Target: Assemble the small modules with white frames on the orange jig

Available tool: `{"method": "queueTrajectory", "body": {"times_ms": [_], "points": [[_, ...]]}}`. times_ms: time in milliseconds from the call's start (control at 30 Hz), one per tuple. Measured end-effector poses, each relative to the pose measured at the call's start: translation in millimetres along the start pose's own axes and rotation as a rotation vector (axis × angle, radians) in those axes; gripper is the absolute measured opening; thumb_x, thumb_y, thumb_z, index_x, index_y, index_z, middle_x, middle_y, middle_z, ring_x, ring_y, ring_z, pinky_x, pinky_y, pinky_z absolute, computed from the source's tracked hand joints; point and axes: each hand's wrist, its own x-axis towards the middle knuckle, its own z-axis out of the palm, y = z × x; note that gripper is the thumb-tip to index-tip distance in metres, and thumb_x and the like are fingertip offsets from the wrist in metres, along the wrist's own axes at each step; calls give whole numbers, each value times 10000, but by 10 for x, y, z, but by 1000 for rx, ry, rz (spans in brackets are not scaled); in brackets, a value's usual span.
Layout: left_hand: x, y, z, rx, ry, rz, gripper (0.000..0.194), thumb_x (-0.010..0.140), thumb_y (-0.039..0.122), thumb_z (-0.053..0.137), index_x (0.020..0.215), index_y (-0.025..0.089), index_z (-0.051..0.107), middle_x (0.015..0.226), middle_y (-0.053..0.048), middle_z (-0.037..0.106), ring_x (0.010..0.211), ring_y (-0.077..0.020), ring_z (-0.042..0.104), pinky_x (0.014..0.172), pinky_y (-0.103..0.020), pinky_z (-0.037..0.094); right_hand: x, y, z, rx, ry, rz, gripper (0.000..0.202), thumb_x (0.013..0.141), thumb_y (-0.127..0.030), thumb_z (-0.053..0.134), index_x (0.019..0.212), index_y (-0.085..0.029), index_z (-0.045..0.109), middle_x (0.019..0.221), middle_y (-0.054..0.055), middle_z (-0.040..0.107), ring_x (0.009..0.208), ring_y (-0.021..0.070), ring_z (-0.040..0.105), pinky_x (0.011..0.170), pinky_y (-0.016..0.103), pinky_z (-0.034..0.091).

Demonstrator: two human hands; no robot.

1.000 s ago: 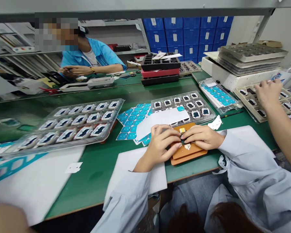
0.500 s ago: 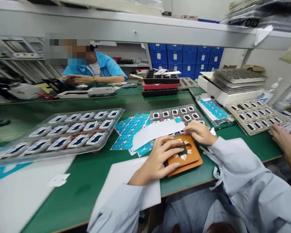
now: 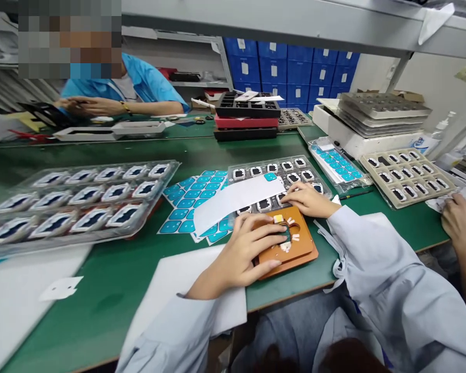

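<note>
My left hand (image 3: pixel 243 248) lies over an orange fixture (image 3: pixel 303 235), fingers stretched and spread across its left side. In the fixture's cut-out, a dark green piece shows partly beneath my fingertips, with small white tabs around it. My right hand (image 3: pixel 310 199) is just behind the fixture, its fingers bent together over the near part of a clear tray (image 3: pixel 233 168) of white-framed dark parts. What those fingers hold, if anything, is hidden. Left of the right fingertips lies a curved white strip (image 3: pixel 229 201) with one blue sticker (image 3: pixel 270 177) at its far end.
Blue sticker sheets (image 3: pixel 180 213) lie left of the strip. A larger tray of framed parts (image 3: pixel 97 194) stands at left, a beige parts tray (image 3: pixel 407 178) at right. A co-worker's hand (image 3: pixel 456 217) is at the right edge; another person in blue (image 3: pixel 151 85) sits opposite.
The view has shifted, so most things sit farther left and higher. My left hand stays on the fixture. My right fingertips have moved slightly toward the tray parts, below the strip's end.
</note>
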Motion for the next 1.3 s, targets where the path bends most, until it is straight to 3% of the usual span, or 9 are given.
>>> {"method": "queueTrajectory", "body": {"times_ms": [133, 333, 500, 633, 733, 867, 967, 1167, 1300], "points": [[-1, 13, -15, 33, 11, -53, 413, 937, 511, 428, 1119, 254, 697, 1183, -67, 711, 1160, -304, 493, 1004, -511, 299, 38, 59, 37, 258, 92, 89, 206, 893, -292, 658, 1042, -181, 745, 959, 97, 685, 991, 213, 574, 896, 379, 440], [55, 87, -88, -2, -67, -105, 432, 942, 527, 431, 1108, 240, 708, 1171, -83, 702, 1141, -298, 485, 979, -490, 326, 29, 33, 9, 769, 216, 279, 464, 663, -495, 822, 941, -132, 745, 817, 52, 698, 756, 163, 628, 730, 310, 506], [58, 93, -96, -21, -111, -128, 431, 925, 544, 453, 1145, 264, 697, 1255, -77, 667, 1188, -308, 464, 1014, -503, 305, -100, -224, -181, 900, 274, 262, 338, 743, -439, 787, 921, -152, 765, 870, 54, 710, 688, 115, 623, 616, 243, 519], [49, 87, -90, -31, -115, -106, 452, 918, 568, 465, 1162, 258, 688, 1271, -82, 652, 1182, -315, 452, 994, -501, 310, -232, -355, -281, 995, 130, 217, 327, 796, -428, 751, 963, -147, 762, 753, 38, 695, 565, 113, 624, 487, 227, 523], [47, 89, -87, -18, -125, -111, 463, 916, 572, 460, 1177, 262, 684, 1264, -86, 651, 1178, -316, 442, 1000, -501, 300, -295, -362, -305, 899, 53, 176, 326, 815, -406, 740, 993, -132, 740, 678, 28, 695, 523, 118, 624, 480, 224, 531], [42, 93, -86, 6, -131, -133, 473, 912, 564, 467, 1226, 272, 666, 1243, -87, 657, 1152, -311, 444, 996, -490, 301, -320, -333, -307, 560, 83, -25, 221, 855, -346, 706, 818, -131, 741, 703, 46, 707, 546, 93, 593, 502, 192, 472], [37, 91, -85, 11, -124, -135, 476, 910, 568, 465, 1227, 274, 667, 1229, -86, 658, 1143, -308, 448, 984, -482, 308, -319, -319, -285, 530, 59, -96, 244, 880, -362, 682, 836, -129, 739, 687, 36, 670, 566, 89, 571, 501, 186, 444], [36, 88, -85, 22, -113, -107, 468, 920, 568, 451, 1179, 259, 689, 1212, -92, 666, 1128, -305, 463, 975, -487, 311, -352, -296, -261, 489, 173, -94, 307, 798, -393, 773, 976, -152, 706, 1048, 99, 643, 593, 66, 554, 430, 177, 408], [40, 96, -89, 1, -97, -88, 470, 920, 573, 460, 1173, 249, 687, 1217, -97, 661, 1124, -306, 462, 961, -486, 310, -368, -287, -252, 406, 193, -197, 207, 827, -329, 749, 934, -155, 718, 1053, 113, 699, 784, 142, 651, 582, 233, 521]]}}
